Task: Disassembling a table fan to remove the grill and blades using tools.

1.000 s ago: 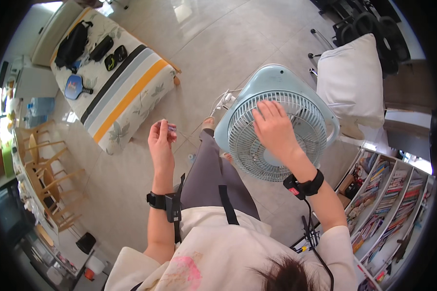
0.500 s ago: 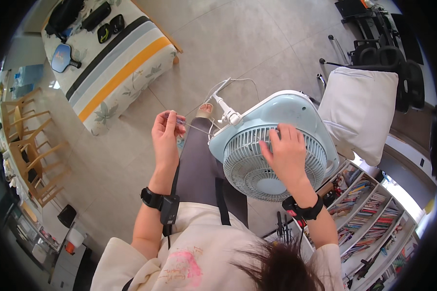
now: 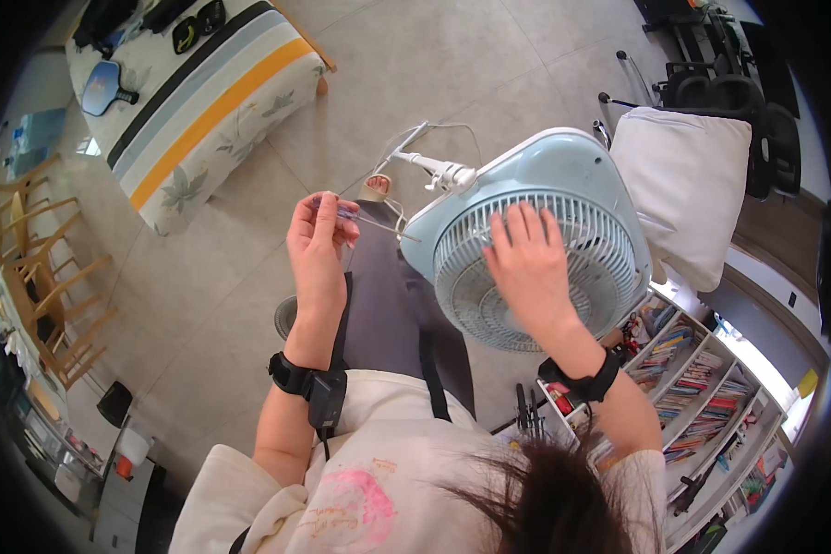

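Observation:
In my left hand (image 3: 319,242) is a screwdriver (image 3: 379,224) with a purplish see-through handle, pinched between thumb and fingers. Its thin metal shaft points right, and the tip is at or close to the left edge of a light blue electric fan (image 3: 563,152); contact is unclear. My right hand (image 3: 529,263) lies on the fan's round slatted grille (image 3: 600,277), fingers spread and holding nothing. A white jointed stem (image 3: 439,172) sticks out from the housing's upper left side. A pale cord (image 3: 475,138) loops near it.
A bed (image 3: 240,102) with a striped cover stands at far left, a paddle (image 3: 106,88) on it. Wooden chairs (image 3: 55,277) line the left. At right are a white cushion (image 3: 679,194), a black office chair (image 3: 711,92) and a bookshelf (image 3: 702,388). A ribbed round object (image 3: 286,317) sits beside my left forearm.
The fan appears higher in view and its grille looks slightly turned. My right hand has moved up and left with it. The screwdriver's shaft now shows plainly against the housing's edge.

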The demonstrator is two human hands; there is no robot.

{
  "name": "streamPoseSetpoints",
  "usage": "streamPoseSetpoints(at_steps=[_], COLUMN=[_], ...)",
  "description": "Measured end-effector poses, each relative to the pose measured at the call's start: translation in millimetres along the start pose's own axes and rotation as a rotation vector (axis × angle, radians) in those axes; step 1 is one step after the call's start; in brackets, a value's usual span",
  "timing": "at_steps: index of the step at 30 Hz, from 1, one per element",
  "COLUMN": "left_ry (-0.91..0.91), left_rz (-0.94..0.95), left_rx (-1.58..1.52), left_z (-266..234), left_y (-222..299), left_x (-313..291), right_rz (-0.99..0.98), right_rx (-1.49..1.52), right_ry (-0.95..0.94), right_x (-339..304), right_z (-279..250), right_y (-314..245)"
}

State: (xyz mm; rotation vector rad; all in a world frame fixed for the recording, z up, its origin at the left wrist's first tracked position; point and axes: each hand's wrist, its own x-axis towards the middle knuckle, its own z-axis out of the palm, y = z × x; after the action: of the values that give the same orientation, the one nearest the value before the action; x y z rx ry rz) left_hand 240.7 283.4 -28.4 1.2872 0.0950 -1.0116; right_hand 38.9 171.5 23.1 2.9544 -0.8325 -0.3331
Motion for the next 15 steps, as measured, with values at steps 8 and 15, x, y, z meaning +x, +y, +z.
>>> streamPoseSetpoints(at_steps=[8,15], left_ry=[0.215,0.361], left_rz=[0.295,0.415], left_rx=[-0.080,-0.120], left_z=[-82,-136], left_y=[11,18], left_x=[-69,-152], right_rz=[-0.033,0.036], right_rx=[-0.149,-0.118], right_ry=[0.135,0.067], right_x=[16,25], right_z=[26,30], right_y=[28,26])
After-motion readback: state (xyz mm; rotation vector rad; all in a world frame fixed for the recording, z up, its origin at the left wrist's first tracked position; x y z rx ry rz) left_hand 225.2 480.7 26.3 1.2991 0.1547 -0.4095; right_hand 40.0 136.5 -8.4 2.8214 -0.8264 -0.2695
